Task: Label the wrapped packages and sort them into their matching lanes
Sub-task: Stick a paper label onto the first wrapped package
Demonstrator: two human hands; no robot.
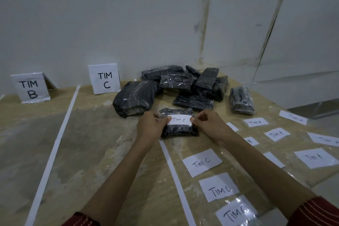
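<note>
A small black wrapped package (pixel 180 130) lies on the table just in front of me, with a white "TIM C" label (pixel 179 120) across its top. My left hand (pixel 150 126) grips the package's left end, thumb on the label's left edge. My right hand (pixel 207 123) pinches the label's right edge against the package. Behind it lies a pile of several black wrapped packages (pixel 176 86). Standing signs "TIM C" (pixel 104 79) and "TIM B" (pixel 30 88) mark lanes at the back.
White tape lines (pixel 53 150) (pixel 176 180) divide the table into lanes. Loose "TIM C" labels (pixel 201 162) and "TIM A" labels (pixel 277 134) lie under clear film on the right. One package (pixel 241 100) lies apart at the right. A wall stands behind.
</note>
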